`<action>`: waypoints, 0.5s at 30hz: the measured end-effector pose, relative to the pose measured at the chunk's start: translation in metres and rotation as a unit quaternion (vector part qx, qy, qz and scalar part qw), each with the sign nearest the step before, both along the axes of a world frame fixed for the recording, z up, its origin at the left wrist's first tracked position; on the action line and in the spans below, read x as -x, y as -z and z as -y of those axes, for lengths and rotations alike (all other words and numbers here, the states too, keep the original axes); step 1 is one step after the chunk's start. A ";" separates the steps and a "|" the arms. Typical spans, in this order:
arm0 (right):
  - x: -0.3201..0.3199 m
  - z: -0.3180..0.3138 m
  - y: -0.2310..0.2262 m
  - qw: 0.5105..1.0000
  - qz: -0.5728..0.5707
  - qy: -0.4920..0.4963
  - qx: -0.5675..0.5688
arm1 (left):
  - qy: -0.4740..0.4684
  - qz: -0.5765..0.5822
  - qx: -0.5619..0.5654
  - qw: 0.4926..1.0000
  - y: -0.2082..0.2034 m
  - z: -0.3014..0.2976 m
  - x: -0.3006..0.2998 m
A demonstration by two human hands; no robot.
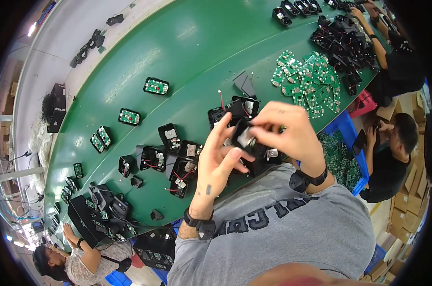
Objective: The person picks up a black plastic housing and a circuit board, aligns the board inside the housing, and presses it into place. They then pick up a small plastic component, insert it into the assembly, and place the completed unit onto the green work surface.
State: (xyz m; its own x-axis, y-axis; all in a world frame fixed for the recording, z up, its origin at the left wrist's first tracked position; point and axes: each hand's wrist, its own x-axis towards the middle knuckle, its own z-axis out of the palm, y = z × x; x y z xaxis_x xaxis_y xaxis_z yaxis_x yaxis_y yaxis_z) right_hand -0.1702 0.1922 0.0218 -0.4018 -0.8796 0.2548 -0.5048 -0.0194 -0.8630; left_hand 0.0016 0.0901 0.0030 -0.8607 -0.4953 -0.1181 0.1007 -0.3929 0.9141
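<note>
Wrists: L wristband [205, 228] & R wristband [305, 181], both blk, worn just below my hands.
L hand: L hand [212, 167] above near edge of green table [197, 71]; fingers half-spread, against L side of workpc. I can't tell from my stn. whether they grip.
R hand: R hand [287, 131] opp. L hand; thumb & fingertips pinched on workpc at its open mouth.
Workpc: blk housing [239, 127], raised above table at near edge, between both hands, tilted; silver part [245, 138] visible inside, detail blurred.
Behind hands: open housing [249, 105] on table, partly hidden by my hands.
L of hands: group of wired housings [181, 172] w/ silver blocks & red leads; small blk pc [156, 215] close to near edge.
Past hands: wedge-shaped blk pc [245, 86], flat on table.
Bin: blue bin [363, 167] off near edge, R side, w/ loose grn PCBs [340, 155].
R end: PCB heap [311, 81] on table; housing heap [342, 40] beyond it, twd. R end.
Twd. far edge: cased PCBs [156, 86], spaced out, L of hands.
Co-workers: seated person [390, 174] off near edge, R side; person in patterned top [97, 262] at near edge, L end.
Past far edge: blk box [57, 108] on pale strip.
</note>
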 end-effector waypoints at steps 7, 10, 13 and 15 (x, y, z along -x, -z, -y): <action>-0.006 -0.009 0.000 0.994 0.080 -0.058 -0.053 | -0.074 -0.033 -0.015 0.997 0.021 0.000 -0.009; 0.003 -0.008 0.008 0.997 0.024 -0.069 -0.007 | -0.117 -0.011 0.031 0.993 0.020 -0.006 -0.008; 0.018 -0.007 0.001 0.994 -0.003 -0.104 0.013 | -0.149 0.009 0.073 0.986 0.022 -0.006 -0.008; 0.036 -0.008 0.004 0.994 0.001 -0.111 0.021 | -0.140 -0.021 0.064 0.988 0.032 -0.003 -0.016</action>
